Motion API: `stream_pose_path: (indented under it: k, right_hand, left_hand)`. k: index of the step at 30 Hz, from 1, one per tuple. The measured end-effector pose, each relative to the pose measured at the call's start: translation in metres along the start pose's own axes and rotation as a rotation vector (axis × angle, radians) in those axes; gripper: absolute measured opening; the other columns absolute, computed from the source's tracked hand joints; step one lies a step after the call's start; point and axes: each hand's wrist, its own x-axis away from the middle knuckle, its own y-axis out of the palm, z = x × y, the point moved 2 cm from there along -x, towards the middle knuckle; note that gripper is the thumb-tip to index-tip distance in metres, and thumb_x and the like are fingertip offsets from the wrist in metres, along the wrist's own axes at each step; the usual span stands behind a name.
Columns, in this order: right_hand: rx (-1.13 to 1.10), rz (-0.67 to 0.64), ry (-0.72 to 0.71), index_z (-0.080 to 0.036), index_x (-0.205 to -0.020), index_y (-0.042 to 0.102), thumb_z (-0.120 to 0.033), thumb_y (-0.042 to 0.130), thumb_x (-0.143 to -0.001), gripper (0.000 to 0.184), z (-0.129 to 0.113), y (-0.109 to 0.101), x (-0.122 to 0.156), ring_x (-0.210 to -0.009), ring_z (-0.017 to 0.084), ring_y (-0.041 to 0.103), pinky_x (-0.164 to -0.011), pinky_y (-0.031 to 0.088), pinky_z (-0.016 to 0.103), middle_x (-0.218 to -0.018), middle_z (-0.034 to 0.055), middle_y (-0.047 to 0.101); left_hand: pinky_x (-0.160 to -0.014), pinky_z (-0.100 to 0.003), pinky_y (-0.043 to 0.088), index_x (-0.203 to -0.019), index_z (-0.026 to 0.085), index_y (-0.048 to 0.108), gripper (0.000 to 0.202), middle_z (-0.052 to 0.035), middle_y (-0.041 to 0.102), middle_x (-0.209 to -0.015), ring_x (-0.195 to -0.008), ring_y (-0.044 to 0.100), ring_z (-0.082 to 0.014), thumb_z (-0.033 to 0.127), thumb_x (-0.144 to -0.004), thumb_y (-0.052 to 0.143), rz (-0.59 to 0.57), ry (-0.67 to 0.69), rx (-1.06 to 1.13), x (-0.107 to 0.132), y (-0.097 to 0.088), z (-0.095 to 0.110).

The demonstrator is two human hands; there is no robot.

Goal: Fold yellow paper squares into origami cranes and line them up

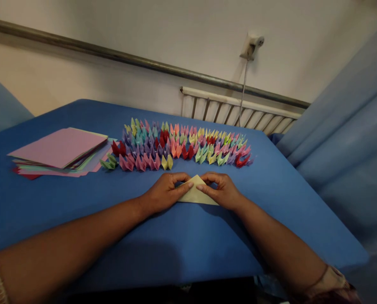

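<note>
A pale yellow folded paper [195, 194] lies on the blue table [80, 202] near the front middle. My left hand [165, 192] presses on its left side, fingers curled with fingertips pinching the paper's edge. My right hand [222, 190] holds its right side the same way, fingers bent onto the paper. Just behind my hands stand several rows of small folded paper pieces [182, 145] in pink, purple, yellow, green, red and orange.
A stack of coloured paper sheets [60, 152], pink on top, lies at the left of the table. A radiator [239, 112] and a wall socket with a cord [251, 46] are behind the table. Blue fabric [350, 139] hangs at the right.
</note>
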Motion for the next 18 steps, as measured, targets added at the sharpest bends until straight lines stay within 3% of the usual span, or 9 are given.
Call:
stream_pose_path:
  k: [4, 18]
  right_hand:
    - [0.049, 0.045, 0.019, -0.018, -0.072, 0.063, -0.034, 0.059, -0.087, 0.022, 0.0009, 0.0022, -0.0005, -0.062, 0.011, 0.052, -0.061, 0.042, 0.023, -0.068, -0.0014, 0.059]
    - [0.0, 0.111, 0.098, -0.017, -0.07, 0.062, -0.037, 0.06, -0.085, 0.025, 0.0093, 0.0015, -0.0015, -0.056, 0.009, 0.046, -0.053, 0.035, 0.021, -0.061, -0.0035, 0.054]
  left_hand:
    - [-0.062, -0.023, 0.042, -0.084, 0.016, 0.068, 0.033, 0.0007, 0.061, -0.074, -0.069, 0.055, -0.0131, 0.043, -0.091, 0.05, -0.003, 0.003, -0.006, -0.0003, 0.0009, 0.0008]
    - [-0.06, -0.025, 0.039, -0.08, 0.015, 0.065, 0.027, 0.0018, 0.059, -0.07, -0.065, 0.054, -0.014, 0.039, -0.087, 0.054, 0.019, -0.059, -0.106, -0.0023, 0.0007, -0.0067]
